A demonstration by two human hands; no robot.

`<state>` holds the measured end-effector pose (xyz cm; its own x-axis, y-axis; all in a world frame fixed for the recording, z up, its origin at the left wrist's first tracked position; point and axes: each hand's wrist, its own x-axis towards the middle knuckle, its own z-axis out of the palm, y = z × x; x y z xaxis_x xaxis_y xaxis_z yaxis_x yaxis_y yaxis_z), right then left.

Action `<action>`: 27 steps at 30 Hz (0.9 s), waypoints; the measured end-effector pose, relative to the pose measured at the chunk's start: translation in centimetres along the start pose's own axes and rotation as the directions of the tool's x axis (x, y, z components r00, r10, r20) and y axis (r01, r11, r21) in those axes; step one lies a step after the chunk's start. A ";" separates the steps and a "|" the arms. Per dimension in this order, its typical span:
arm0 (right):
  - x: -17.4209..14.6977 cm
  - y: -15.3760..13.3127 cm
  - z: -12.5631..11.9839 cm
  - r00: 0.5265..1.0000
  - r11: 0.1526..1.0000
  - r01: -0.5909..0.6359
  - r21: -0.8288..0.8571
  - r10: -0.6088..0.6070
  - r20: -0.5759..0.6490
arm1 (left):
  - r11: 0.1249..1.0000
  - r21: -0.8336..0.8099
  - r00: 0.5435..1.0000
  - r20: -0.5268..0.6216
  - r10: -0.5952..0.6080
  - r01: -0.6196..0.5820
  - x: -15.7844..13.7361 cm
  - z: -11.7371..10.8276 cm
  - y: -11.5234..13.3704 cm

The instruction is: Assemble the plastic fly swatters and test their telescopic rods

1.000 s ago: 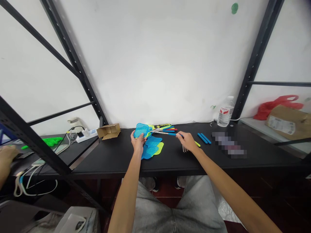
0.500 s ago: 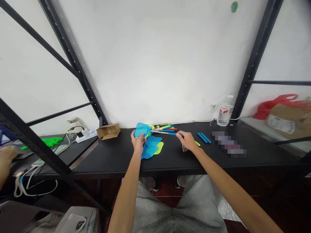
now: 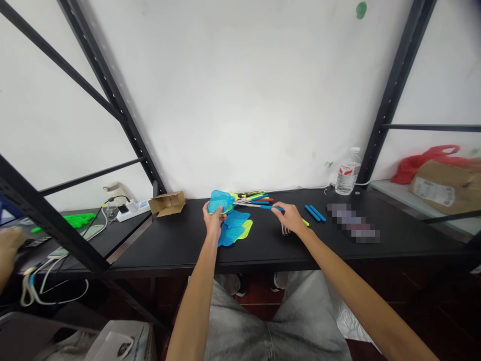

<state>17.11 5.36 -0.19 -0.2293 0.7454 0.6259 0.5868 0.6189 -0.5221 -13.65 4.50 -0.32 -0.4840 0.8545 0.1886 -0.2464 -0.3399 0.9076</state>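
Observation:
My left hand (image 3: 214,219) is closed on the blue mesh head of a fly swatter (image 3: 220,200), its thumb on top. The swatter's thin metal rod runs right to a blue grip, and my right hand (image 3: 287,216) pinches the end of that grip. Beneath my left hand lie loose blue swatter heads (image 3: 231,233) and a yellow-green head (image 3: 246,229). Behind the rod are more swatters with coloured handles (image 3: 263,197). Short metal rods (image 3: 284,229) and a yellow-green handle (image 3: 305,222) lie partly hidden by my right hand.
Two blue handles (image 3: 314,213) lie to the right, near a blurred-out patch. A water bottle (image 3: 347,171) stands at the back right. An open cardboard box (image 3: 167,204) sits at the left by a black rack post. Another person's hand (image 3: 13,239) is at far left.
Both hands keep their hold on the swatter with almost no movement. The view has shifted very slightly.

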 end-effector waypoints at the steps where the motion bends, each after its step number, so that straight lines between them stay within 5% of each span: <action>1: 0.0 0.0 0.0 1.000 1.000 0.002 0.004 -0.002 -0.001 | 1.000 0.004 1.000 0.006 0.001 -0.001 0.0 0.0 0.0; 27: 0.0 0.9 0.2 1.000 1.000 -0.003 -0.010 0.003 0.001 | 0.996 0.048 0.993 0.098 0.066 -0.071 0.1 -0.2 -0.4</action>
<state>17.45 5.92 -0.79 -0.2287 0.7474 0.6238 0.5951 0.6144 -0.5181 -13.79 4.66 -0.72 -0.4147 0.8644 0.2843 -0.1708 -0.3809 0.9087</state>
